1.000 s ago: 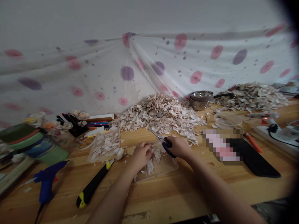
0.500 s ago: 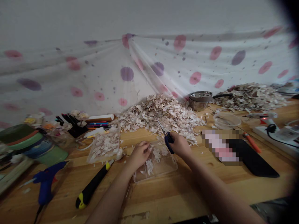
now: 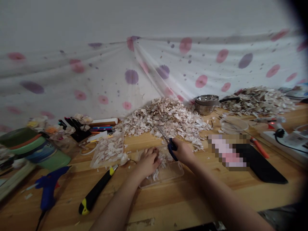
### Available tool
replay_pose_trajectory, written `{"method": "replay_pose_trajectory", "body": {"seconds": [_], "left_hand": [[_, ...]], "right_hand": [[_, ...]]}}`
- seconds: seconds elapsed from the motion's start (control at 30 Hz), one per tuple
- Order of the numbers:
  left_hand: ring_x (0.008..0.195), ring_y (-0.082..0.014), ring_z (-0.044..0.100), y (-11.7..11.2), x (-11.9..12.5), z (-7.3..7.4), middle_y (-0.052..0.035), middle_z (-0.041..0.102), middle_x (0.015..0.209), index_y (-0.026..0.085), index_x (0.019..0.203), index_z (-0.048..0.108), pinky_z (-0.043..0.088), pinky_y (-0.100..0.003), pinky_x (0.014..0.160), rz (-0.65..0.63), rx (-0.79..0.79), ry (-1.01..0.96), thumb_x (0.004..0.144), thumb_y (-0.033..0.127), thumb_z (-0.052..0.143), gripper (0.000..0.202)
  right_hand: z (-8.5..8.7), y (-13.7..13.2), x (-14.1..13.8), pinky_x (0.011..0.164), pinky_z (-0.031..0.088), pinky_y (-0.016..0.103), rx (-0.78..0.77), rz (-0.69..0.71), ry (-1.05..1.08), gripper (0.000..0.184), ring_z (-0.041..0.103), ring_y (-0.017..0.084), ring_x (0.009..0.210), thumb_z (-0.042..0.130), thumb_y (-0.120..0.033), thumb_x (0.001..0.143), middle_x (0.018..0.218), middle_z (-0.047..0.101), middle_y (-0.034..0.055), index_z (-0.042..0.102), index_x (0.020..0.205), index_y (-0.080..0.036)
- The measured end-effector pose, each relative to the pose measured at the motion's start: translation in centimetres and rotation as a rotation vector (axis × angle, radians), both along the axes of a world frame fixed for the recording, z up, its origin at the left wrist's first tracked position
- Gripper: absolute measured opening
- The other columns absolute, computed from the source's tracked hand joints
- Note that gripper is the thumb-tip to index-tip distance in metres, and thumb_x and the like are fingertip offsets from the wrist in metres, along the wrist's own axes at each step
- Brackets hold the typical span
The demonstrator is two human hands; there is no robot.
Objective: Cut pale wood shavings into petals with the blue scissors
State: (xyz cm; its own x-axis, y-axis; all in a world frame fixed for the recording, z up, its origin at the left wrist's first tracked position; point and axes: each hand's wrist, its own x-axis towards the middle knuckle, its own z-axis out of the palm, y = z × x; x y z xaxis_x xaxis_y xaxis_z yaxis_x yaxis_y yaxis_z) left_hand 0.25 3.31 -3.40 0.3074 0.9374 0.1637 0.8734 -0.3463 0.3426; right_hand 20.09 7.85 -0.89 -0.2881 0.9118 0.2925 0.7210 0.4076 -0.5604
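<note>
My right hand is closed round the dark blue handles of a pair of scissors, whose blades point up and left towards a heap of pale dry flakes. Just left of it, my left hand lies over a clear divided plastic box. Its fingers are curled down, and whatever they may hold is hidden. Small piles of white flakes sit in the box's compartments, partly covered by that hand.
To the left are a bag of flakes, a utility knife, a blue glue gun and a green container. On the right lie a clear round dish, a black flat object and a power strip. Metal bowls stand behind.
My left hand has shifted right and slightly down, covering more of the box's flakes. My right hand and the scissors have moved slightly left, with the blades tilted further left.
</note>
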Motion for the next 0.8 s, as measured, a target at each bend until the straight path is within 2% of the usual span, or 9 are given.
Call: {"method": "replay_pose_trajectory", "body": {"seconds": [0.23,0.37,0.57,0.8], "left_hand": [[0.114,-0.0250,0.050,0.59,-0.43,0.48,-0.0107,0.058,0.125,0.019,0.120,0.061,0.039,-0.042,0.099,0.024,0.008,-0.124,0.090,0.034,0.045,0.037],[0.115,-0.0248,0.049,0.69,-0.78,0.68,-0.0100,0.059,0.126,0.020,0.121,0.060,0.038,-0.043,0.100,0.034,0.072,-0.175,0.090,0.034,0.044,0.037],[0.111,-0.0244,0.049,0.29,-0.57,0.97,-0.0089,0.065,0.115,0.019,0.118,0.061,0.040,-0.040,0.097,-0.001,0.087,-0.112,0.091,0.032,0.045,0.034],[0.112,-0.0254,0.047,0.18,-0.18,0.58,-0.0101,0.060,0.119,0.021,0.115,0.065,0.039,-0.041,0.098,0.009,0.042,-0.031,0.090,0.032,0.047,0.033]], "right_hand": [[-0.02,0.08,0.12,0.054,0.027,0.021,-0.010,-0.008,-0.028,0.007,0.051,0.014,0.063,0.052,-0.024,0.078,0.070,0.060,0.0019,0.056,0.080,-0.019],[-0.10,0.15,0.11,0.053,0.028,0.021,-0.010,0.008,-0.032,0.009,0.050,0.014,0.062,0.051,-0.027,0.080,0.070,0.060,0.0020,0.055,0.079,-0.019],[0.05,0.08,0.06,0.053,0.027,0.021,-0.013,0.024,-0.040,0.010,0.051,0.014,0.062,0.050,-0.029,0.081,0.070,0.060,0.0024,0.053,0.078,-0.019],[0.02,0.04,0.06,0.054,0.027,0.022,-0.010,0.024,-0.028,0.012,0.052,0.015,0.064,0.049,-0.029,0.083,0.071,0.060,0.0026,0.055,0.079,-0.019]]}}
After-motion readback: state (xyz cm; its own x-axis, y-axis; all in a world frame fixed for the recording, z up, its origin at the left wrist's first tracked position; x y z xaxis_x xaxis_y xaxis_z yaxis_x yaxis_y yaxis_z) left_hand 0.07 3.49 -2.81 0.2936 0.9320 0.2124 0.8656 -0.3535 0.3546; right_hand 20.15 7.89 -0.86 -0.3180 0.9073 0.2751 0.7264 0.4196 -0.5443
